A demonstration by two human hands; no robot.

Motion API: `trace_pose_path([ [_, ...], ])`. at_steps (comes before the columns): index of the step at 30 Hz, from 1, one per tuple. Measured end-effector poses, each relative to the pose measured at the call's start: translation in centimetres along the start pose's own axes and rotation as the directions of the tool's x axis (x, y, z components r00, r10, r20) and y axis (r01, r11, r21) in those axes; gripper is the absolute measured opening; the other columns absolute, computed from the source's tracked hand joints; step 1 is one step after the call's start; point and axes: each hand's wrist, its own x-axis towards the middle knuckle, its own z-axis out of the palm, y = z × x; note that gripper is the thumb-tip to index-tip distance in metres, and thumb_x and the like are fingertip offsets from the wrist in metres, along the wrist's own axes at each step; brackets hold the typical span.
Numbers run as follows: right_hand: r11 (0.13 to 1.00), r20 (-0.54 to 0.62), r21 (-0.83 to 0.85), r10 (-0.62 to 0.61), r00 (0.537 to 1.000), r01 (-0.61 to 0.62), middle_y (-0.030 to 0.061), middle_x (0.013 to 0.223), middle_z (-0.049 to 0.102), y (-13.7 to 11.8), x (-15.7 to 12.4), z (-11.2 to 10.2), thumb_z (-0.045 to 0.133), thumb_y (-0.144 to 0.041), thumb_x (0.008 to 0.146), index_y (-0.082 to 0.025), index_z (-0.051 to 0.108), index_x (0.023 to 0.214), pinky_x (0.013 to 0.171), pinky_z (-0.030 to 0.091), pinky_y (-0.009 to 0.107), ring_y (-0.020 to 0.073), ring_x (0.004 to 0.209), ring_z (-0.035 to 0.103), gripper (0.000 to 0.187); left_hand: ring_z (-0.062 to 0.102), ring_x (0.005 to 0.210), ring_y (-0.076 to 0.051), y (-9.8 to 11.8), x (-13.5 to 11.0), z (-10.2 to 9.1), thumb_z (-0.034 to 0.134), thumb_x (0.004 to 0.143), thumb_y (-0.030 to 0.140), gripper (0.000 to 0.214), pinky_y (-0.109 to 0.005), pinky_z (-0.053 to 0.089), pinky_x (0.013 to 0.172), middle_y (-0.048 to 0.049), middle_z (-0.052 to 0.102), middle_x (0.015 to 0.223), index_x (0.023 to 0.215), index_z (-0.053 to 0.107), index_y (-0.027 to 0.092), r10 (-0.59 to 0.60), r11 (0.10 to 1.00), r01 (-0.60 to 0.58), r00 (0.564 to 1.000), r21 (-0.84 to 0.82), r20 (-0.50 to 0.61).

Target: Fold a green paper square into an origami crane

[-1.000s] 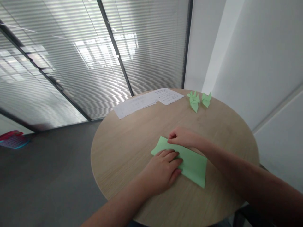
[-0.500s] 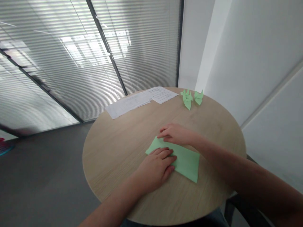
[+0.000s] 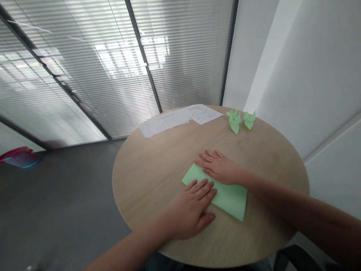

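A green sheet of paper (image 3: 229,197), folded into a long rectangle, lies flat on the round wooden table (image 3: 146,169). My left hand (image 3: 191,209) rests on its near long edge with the fingers spread, fingertips on the paper and thumb on the wood. Across the far long edge lies my right hand (image 3: 221,167), flat, its fingers stretched out to the left past the paper onto the table. Part of the paper's far edge is hidden under the right hand and wrist.
Several folded green paper figures (image 3: 234,122) stand near the table's far right rim. Printed white sheets (image 3: 166,122) lie along the far edge. A pink and blue basket (image 3: 24,158) is on the floor at the left. A dark chair armrest (image 3: 295,256) shows at lower right.
My right hand has flattened and spread its fingers along the far edge of the paper. The left fingers have spread a little wider. The whole view has shifted, showing more of the basket.
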Motion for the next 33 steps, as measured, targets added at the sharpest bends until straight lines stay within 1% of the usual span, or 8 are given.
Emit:
trace_pose_path([
  [6, 0.999, -0.025, -0.048, 0.005, 1.000, -0.006, 0.0125, 0.164, 0.039, 0.3, 0.2, 0.7, 0.028, -0.040, 0.109, -0.030, 0.043, 0.157, 0.116, 0.029, 0.065, 0.0400, 0.150, 0.035, 0.051, 0.023, 0.156, -0.030, 1.6, -2.3, -0.3, 0.048, 0.103, 0.047, 0.064, -0.050, 0.020, 0.128, -0.0106, 0.029, 0.167, 0.159, 0.035, 0.020, -0.037, 0.999, 0.037, 0.997, 0.012, 0.068],
  [10, 0.998, -0.022, -0.055, 0.004, 1.000, -0.005, 0.0136, 0.164, 0.038, 0.2, 0.1, 0.5, 0.028, -0.039, 0.109, -0.030, 0.042, 0.158, 0.115, 0.031, 0.066, 0.0399, 0.150, 0.035, 0.051, 0.038, 0.150, -0.030, 0.9, -2.8, -0.4, 0.045, 0.103, 0.046, 0.056, -0.052, 0.026, 0.126, -0.0113, 0.042, 0.161, 0.152, 0.047, 0.020, -0.144, 0.988, 0.145, 0.989, 0.049, -0.022],
  [16, 0.999, 0.000, -0.029, 0.014, 1.000, -0.014, 0.0147, 0.165, 0.036, -0.1, 0.0, 0.1, 0.029, -0.041, 0.109, -0.030, 0.041, 0.158, 0.115, 0.029, 0.068, 0.0414, 0.150, 0.034, 0.052, 0.047, 0.144, -0.032, -1.1, -3.5, -0.9, 0.043, 0.103, 0.045, 0.057, -0.056, 0.030, 0.123, -0.0169, 0.053, 0.152, 0.147, 0.054, 0.011, -0.378, 0.894, 0.401, 0.914, 0.199, -0.146],
  [21, 0.999, -0.017, -0.024, 0.027, 0.999, -0.027, 0.0154, 0.164, 0.039, -0.3, 0.1, 0.0, 0.032, -0.040, 0.109, -0.029, 0.043, 0.157, 0.115, 0.030, 0.067, 0.0404, 0.149, 0.036, 0.050, 0.044, 0.146, -0.036, -1.0, -3.3, -0.2, 0.046, 0.100, 0.052, 0.063, -0.056, 0.032, 0.122, -0.0205, 0.051, 0.154, 0.144, 0.055, 0.008, -0.382, 0.872, 0.429, 0.897, 0.234, -0.221],
  [25, 0.997, -0.072, -0.053, 0.048, 0.996, -0.052, 0.0167, 0.159, 0.046, -1.2, -0.9, -1.1, 0.043, -0.033, 0.106, -0.024, 0.055, 0.149, 0.115, 0.029, 0.067, 0.0399, 0.146, 0.041, 0.045, 0.049, 0.141, -0.035, -1.2, -3.2, 0.0, 0.047, 0.100, 0.051, 0.061, -0.053, 0.037, 0.120, -0.0211, 0.054, 0.150, 0.142, 0.056, 0.007, -0.358, 0.888, 0.408, 0.903, 0.213, -0.237],
  [28, 0.999, -0.132, -0.019, -0.037, 0.991, 0.035, 0.0129, 0.157, 0.050, -2.8, -2.8, -2.6, 0.052, -0.023, 0.100, -0.024, 0.063, 0.140, 0.120, 0.024, 0.065, 0.0364, 0.145, 0.043, 0.041, 0.054, 0.138, -0.032, -1.7, -3.4, -0.2, 0.049, 0.101, 0.046, 0.055, -0.049, 0.039, 0.119, -0.0175, 0.059, 0.146, 0.142, 0.057, 0.010, -0.345, 0.900, 0.388, 0.912, 0.197, -0.221],
  [31, 0.966, -0.130, 0.132, -0.206, 0.970, 0.223, 0.0085, 0.145, 0.063, -4.8, -5.0, -3.6, 0.051, -0.025, 0.102, -0.024, 0.067, 0.134, 0.121, 0.033, 0.050, 0.0264, 0.138, 0.054, 0.035, 0.054, 0.138, -0.032, -1.9, -3.5, -0.2, 0.052, 0.100, 0.044, 0.055, -0.049, 0.040, 0.118, -0.0170, 0.059, 0.147, 0.142, 0.057, 0.009, -0.334, 0.902, 0.380, 0.915, 0.207, -0.226],
  [33, 0.948, -0.097, 0.194, -0.236, 0.967, 0.251, 0.0084, 0.142, 0.066, -6.1, -6.2, -3.5, 0.052, -0.027, 0.103, -0.023, 0.067, 0.134, 0.121, 0.035, 0.046, 0.0251, 0.134, 0.057, 0.035, 0.054, 0.137, -0.032, -1.8, -3.5, -0.1, 0.052, 0.100, 0.044, 0.055, -0.049, 0.041, 0.117, -0.0172, 0.059, 0.147, 0.142, 0.057, 0.008, -0.335, 0.897, 0.386, 0.911, 0.213, -0.239],
])
